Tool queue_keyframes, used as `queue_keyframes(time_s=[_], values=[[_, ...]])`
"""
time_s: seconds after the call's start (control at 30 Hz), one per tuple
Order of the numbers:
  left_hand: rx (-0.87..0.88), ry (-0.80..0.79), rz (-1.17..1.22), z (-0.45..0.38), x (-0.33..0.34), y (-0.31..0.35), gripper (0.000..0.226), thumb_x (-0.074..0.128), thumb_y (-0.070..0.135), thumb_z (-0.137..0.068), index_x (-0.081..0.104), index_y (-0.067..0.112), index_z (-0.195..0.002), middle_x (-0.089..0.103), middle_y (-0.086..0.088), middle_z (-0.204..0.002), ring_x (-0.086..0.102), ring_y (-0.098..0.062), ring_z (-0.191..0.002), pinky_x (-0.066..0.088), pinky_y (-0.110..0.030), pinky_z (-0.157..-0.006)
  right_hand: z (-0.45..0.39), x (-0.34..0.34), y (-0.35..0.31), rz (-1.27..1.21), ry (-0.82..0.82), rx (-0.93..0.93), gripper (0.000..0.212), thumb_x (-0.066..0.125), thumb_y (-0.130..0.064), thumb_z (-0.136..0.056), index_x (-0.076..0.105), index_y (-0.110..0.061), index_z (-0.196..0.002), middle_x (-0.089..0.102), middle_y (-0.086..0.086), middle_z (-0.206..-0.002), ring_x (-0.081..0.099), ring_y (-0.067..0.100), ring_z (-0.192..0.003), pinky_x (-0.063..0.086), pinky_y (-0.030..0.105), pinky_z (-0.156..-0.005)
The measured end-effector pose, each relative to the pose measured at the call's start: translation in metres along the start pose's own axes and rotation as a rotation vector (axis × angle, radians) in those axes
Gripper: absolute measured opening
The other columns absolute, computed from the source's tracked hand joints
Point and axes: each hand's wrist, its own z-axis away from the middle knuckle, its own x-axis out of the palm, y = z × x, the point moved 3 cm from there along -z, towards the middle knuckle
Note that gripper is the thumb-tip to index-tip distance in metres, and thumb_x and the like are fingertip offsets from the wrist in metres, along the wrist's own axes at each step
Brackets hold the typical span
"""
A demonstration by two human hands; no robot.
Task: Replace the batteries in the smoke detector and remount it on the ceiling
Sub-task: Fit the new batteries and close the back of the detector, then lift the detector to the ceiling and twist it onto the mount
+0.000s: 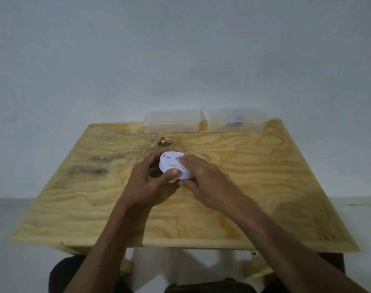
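I see both hands on the white detector (173,167), near the middle of the table (264,187), a bit toward the far edge. My left hand (150,182) is curled around its left side, thumb pressed on the near rim and fingers wrapped over the far side. My right hand (203,182) lies over its right side, fingers flat on top and thumb tucked under the near rim. The detector is tilted, its flat face with small slots turned up toward me. I cannot tell if it touches the wood.

Two clear boxes sit side by side along the far edge. The left box (173,121) looks bare inside. The right box (236,120) has something small and blue in it, too blurry to name.

The wood to the left, to the right and along the near edge is open. The detector is well apart from every edge and from both boxes.
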Motion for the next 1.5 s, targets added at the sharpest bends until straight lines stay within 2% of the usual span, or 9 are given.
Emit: queue_keyframes(time_s=[0.13,0.27,0.37,0.43,0.53,0.77,0.9,1.07,1.5], values=[[0.001,0.034,0.053,0.001,0.004,0.002,0.038,0.079,0.021,-0.077,0.067,0.019,-0.113,0.080,0.010,-0.098,0.076,-0.006,-0.089,0.057,-0.020,-0.070,0.000,0.002,0.000,-0.019,0.053,-0.022,0.059,0.066,-0.022,-0.093,0.044,-0.009,-0.146,0.045,0.013,-0.152,0.038,0.027,-0.143,0.034,0.041,-0.115],[-0.021,0.061,0.221,-0.001,0.010,0.004,0.045,0.075,0.032,-0.089,0.066,0.004,-0.122,0.073,-0.018,-0.112,0.070,-0.034,-0.099,0.059,-0.049,-0.081,0.001,-0.004,0.001,-0.142,0.155,-0.003,0.053,0.068,-0.024,-0.092,0.052,-0.013,-0.141,0.060,0.007,-0.139,0.059,0.024,-0.122,0.047,0.029,-0.096],[-0.052,0.070,0.297,-0.001,0.018,0.016,0.037,0.041,0.015,-0.109,0.055,-0.018,-0.116,0.063,-0.023,-0.091,0.070,-0.017,-0.078,0.057,-0.024,-0.065,0.000,-0.007,0.004,-0.268,0.229,0.078,0.045,0.067,-0.031,-0.092,0.058,-0.018,-0.134,0.072,0.003,-0.116,0.067,0.017,-0.098,0.054,0.028,-0.079],[-0.048,0.038,0.387,-0.001,0.022,0.016,0.044,0.030,0.016,-0.111,0.058,-0.017,-0.112,0.069,-0.020,-0.084,0.072,-0.015,-0.071,0.059,-0.023,-0.063,-0.002,-0.006,0.009,-0.388,0.270,0.134,0.034,0.067,-0.029,-0.092,0.064,-0.018,-0.124,0.074,0.000,-0.103,0.069,0.014,-0.089,0.057,0.032,-0.074],[-0.125,0.075,0.562,-0.006,0.024,0.015,0.044,0.029,0.019,-0.112,0.063,-0.008,-0.120,0.072,-0.027,-0.107,0.072,-0.034,-0.096,0.061,-0.042,-0.081,-0.002,-0.001,0.017,-0.649,0.301,0.215,0.028,0.067,-0.023,-0.093,0.066,-0.014,-0.119,0.076,0.001,-0.104,0.073,0.015,-0.093,0.061,0.044,-0.079],[-0.007,0.111,0.231,-0.010,0.026,0.020,0.030,0.045,-0.001,-0.104,0.064,0.012,-0.124,0.080,0.007,-0.100,0.075,-0.006,-0.089,0.056,-0.018,-0.073,-0.004,-0.005,0.020,-1.248,0.311,0.369,0.027,0.061,-0.013,-0.096,0.059,-0.014,-0.123,0.074,0.010,-0.114,0.073,0.026,-0.102,0.060,0.048,-0.084],[0.048,0.149,0.140,-0.011,0.028,0.022,0.034,0.053,-0.007,-0.099,0.062,0.009,-0.127,0.080,0.014,-0.089,0.070,0.001,-0.070,0.053,-0.012,-0.065,-0.004,-0.013,0.027,-1.161,0.338,0.399,0.026,0.060,-0.016,-0.098,0.063,-0.014,-0.123,0.076,0.007,-0.110,0.073,0.026,-0.101,0.059,0.053,-0.086],[0.042,0.143,0.162,-0.015,0.028,0.028,0.030,0.061,0.001,-0.096,0.067,0.020,-0.118,0.081,0.008,-0.094,0.073,-0.004,-0.077,0.058,-0.019,-0.070,-0.002,-0.028,0.037,-1.107,0.356,0.404,0.023,0.061,-0.014,-0.097,0.069,-0.009,-0.118,0.077,0.012,-0.105,0.073,0.032,-0.097,0.059,0.055,-0.085],[0.046,0.175,0.164,-0.015,0.034,0.037,0.028,0.062,0.005,-0.097,0.069,0.015,-0.123,0.081,0.005,-0.092,0.074,-0.007,-0.078,0.060,-0.024,-0.072,0.000,-0.038,0.039,-1.152,0.368,0.397,0.024,0.064,-0.010,-0.094,0.069,-0.004,-0.116,0.075,0.018,-0.106,0.073,0.036,-0.098,0.059,0.053,-0.086]])
